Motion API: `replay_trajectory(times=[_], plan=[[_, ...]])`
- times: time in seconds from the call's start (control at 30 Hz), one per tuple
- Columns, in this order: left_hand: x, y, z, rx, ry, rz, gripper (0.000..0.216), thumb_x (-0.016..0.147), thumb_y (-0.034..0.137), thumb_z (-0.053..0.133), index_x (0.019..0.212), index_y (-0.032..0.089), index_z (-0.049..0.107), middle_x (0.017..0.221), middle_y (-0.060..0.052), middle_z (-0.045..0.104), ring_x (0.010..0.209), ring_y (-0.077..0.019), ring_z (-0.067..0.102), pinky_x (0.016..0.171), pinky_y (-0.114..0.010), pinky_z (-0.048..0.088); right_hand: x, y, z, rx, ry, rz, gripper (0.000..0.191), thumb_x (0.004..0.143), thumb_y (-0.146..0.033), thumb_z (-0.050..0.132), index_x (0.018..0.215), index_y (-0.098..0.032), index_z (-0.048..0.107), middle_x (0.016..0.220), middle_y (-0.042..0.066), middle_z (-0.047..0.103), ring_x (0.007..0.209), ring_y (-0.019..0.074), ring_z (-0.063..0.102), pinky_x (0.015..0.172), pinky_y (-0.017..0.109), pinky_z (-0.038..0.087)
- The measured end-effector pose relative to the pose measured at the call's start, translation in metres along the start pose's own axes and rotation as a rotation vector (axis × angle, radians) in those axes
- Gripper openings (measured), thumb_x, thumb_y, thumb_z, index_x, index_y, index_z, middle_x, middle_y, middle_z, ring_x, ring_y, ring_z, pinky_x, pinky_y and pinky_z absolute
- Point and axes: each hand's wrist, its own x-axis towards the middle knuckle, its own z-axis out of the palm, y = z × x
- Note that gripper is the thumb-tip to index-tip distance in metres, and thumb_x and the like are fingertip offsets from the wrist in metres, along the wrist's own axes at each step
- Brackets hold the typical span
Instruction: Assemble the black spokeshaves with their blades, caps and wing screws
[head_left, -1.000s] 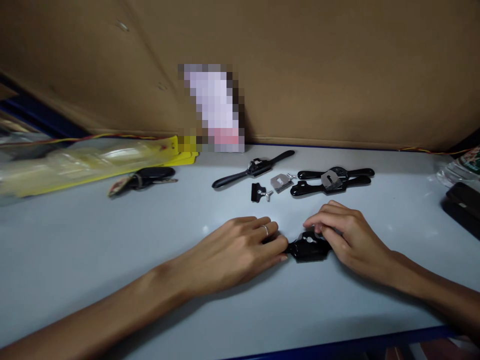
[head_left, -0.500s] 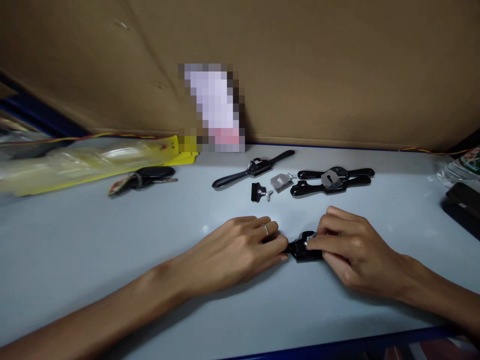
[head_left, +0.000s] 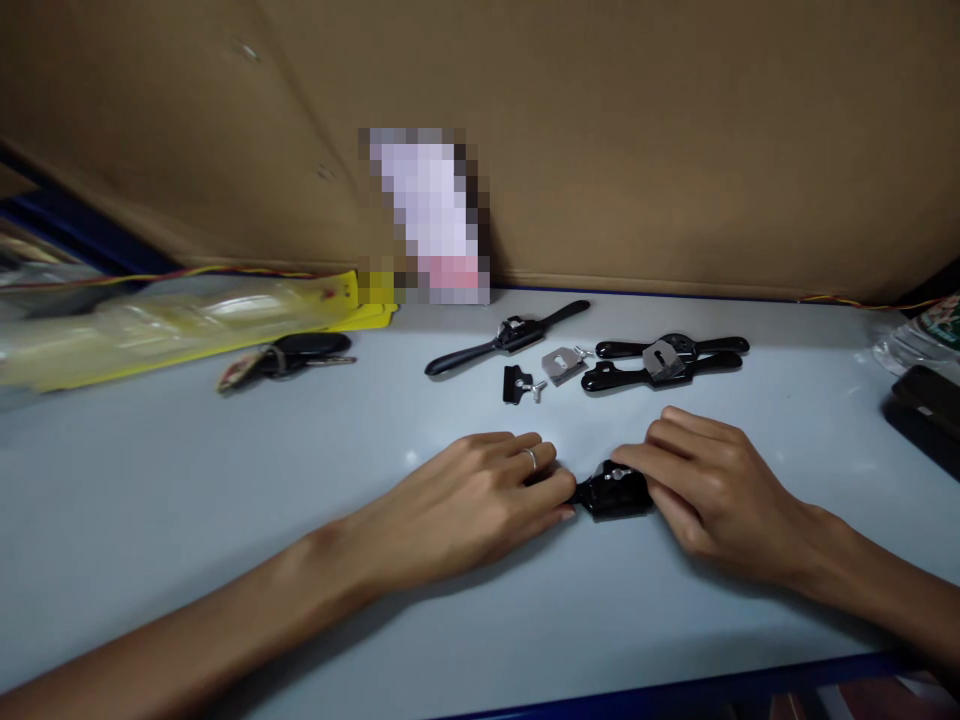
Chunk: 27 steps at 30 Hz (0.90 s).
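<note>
A head-worn camera is looking forward and down from above the near side of a pale tabletop, sitting close enough to be framing the left hand and the right hand with their forearms. The wide view is reaching past the tabletop's far side to a brown panel behind it.

I find passage across the tabletop between my left hand and the keys. The black tool between that hand and my right hand bars the near middle; two tool bodies obstruct beyond; cardboard closes the back.
</note>
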Motion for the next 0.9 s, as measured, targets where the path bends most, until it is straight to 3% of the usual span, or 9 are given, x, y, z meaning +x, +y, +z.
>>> replay_trajectory(times=[0.17, 0.3, 0.4, 0.53, 0.73, 0.9], plan=[[0.0, 0.0, 0.0, -0.003, -0.009, -0.015, 0.033, 0.109, 0.029, 0.035, 0.085, 0.019, 0.055, 0.077, 0.0, 0.058, 0.062, -0.0161, 0.053, 0.059, -0.032, 0.042, 0.001, 0.001, -0.002, -0.027, -0.025, -0.04, 0.026, 0.09, -0.006, 0.048, 0.089, -0.011, 0.073, 0.074, 0.006, 0.058, 0.073, 0.0193, 0.047, 0.064, 0.033, 0.037], [0.0, 0.001, 0.0, 0.0, -0.029, -0.057, 0.033, 0.11, 0.033, 0.03, 0.102, 0.016, 0.057, 0.078, -0.001, 0.061, 0.063, -0.018, 0.059, 0.059, -0.033, 0.045, -0.001, -0.002, -0.002, -0.069, -0.024, 0.0, 0.026, 0.09, -0.007, 0.047, 0.081, -0.012, 0.071, 0.073, 0.006, 0.058, 0.07, 0.0188, 0.045, 0.062, 0.033, 0.034], [-0.001, 0.002, 0.0, 0.033, -0.038, -0.031, 0.031, 0.11, 0.031, 0.03, 0.118, 0.015, 0.056, 0.081, -0.002, 0.064, 0.063, -0.019, 0.06, 0.06, -0.034, 0.046, 0.0, 0.0, 0.0, 0.035, -0.052, 0.026, 0.025, 0.091, -0.008, 0.047, 0.08, -0.012, 0.07, 0.072, 0.004, 0.057, 0.069, 0.0174, 0.046, 0.062, 0.032, 0.035], [-0.001, 0.001, 0.0, 0.055, -0.041, -0.006, 0.028, 0.109, 0.028, 0.034, 0.121, 0.015, 0.056, 0.083, -0.003, 0.065, 0.065, -0.0188, 0.06, 0.061, -0.033, 0.046, 0.001, 0.006, -0.004, 0.167, -0.065, 0.102, 0.023, 0.093, -0.009, 0.048, 0.092, -0.013, 0.071, 0.077, 0.003, 0.062, 0.074, 0.0165, 0.053, 0.068, 0.031, 0.04], [-0.002, 0.0, 0.0, 0.065, -0.039, 0.019, 0.026, 0.108, 0.025, 0.037, 0.124, 0.015, 0.055, 0.084, -0.003, 0.065, 0.065, -0.0174, 0.059, 0.061, -0.031, 0.046, 0.003, 0.01, -0.023, 0.104, -0.399, 0.152, 0.015, 0.094, -0.023, 0.061, 0.105, -0.018, 0.069, 0.1, 0.007, 0.065, 0.091, 0.0222, 0.059, 0.079, 0.037, 0.046], [-0.002, 0.0, -0.001, 0.072, -0.036, 0.022, 0.027, 0.108, 0.025, 0.035, 0.123, 0.015, 0.055, 0.084, -0.003, 0.065, 0.065, -0.0179, 0.06, 0.06, -0.032, 0.047, 0.003, 0.011, -0.026, 0.099, -0.461, 0.151, 0.026, 0.091, -0.025, 0.069, 0.116, -0.022, 0.069, 0.101, 0.004, 0.064, 0.091, 0.0216, 0.06, 0.079, 0.036, 0.047]])
